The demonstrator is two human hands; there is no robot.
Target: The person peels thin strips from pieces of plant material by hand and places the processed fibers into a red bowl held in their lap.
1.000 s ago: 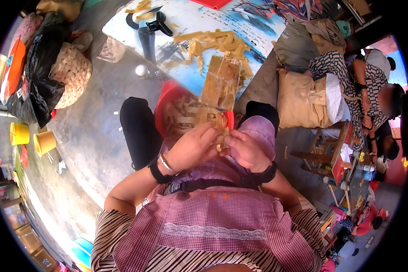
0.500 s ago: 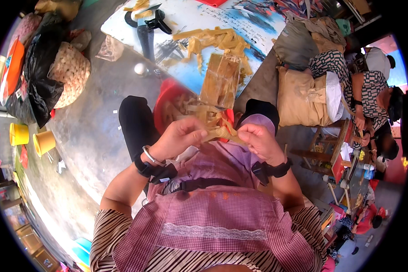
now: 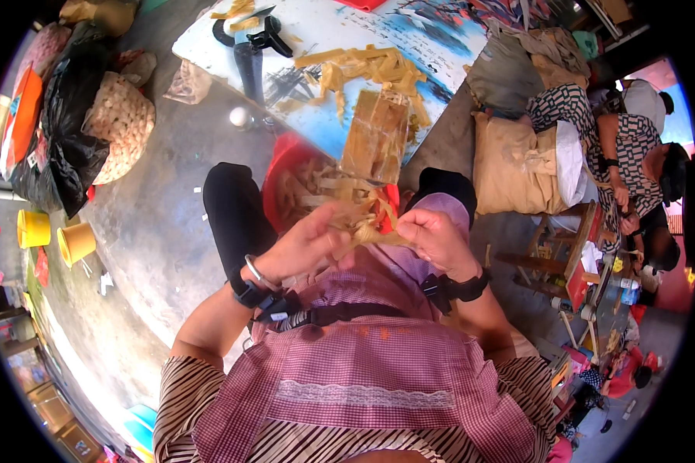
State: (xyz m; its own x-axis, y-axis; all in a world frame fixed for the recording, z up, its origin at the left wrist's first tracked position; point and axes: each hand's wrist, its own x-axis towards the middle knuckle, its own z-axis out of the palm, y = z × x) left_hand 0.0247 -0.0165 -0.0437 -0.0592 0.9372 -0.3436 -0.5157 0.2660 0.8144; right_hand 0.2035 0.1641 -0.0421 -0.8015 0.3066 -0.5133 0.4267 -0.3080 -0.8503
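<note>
A tan, flexible strip (image 3: pixel 382 234) stretches from my right hand toward my left, above my lap. My right hand (image 3: pixel 440 238) is closed, with thumb and forefinger pinching the strip's right end. My left hand (image 3: pixel 310 241) is close to the other end; its fingers are smeared by motion, so whether they grip the strip is unclear. Just beyond my hands, between my knees, a red basin (image 3: pixel 279 166) holds many similar tan strips (image 3: pixel 316 185). A brown rectangular block (image 3: pixel 372 143), wrapped in clear film, extends from the tabletop over the basin's far side.
On the painted white tabletop (image 3: pixel 309 147) lie a heap of tan strips (image 3: pixel 378 65) and a black-handled tool (image 3: pixel 266 38). A stuffed beige sack (image 3: pixel 510 166) and a wooden stool (image 3: pixel 552 255) stand at right, near other people. Yellow buckets (image 3: pixel 76 241) and bags (image 3: pixel 73 116) are at left.
My left hand has shifted slightly left and down, its fingers turning and blurring. My right hand has moved a little left, still pinching the strip.
</note>
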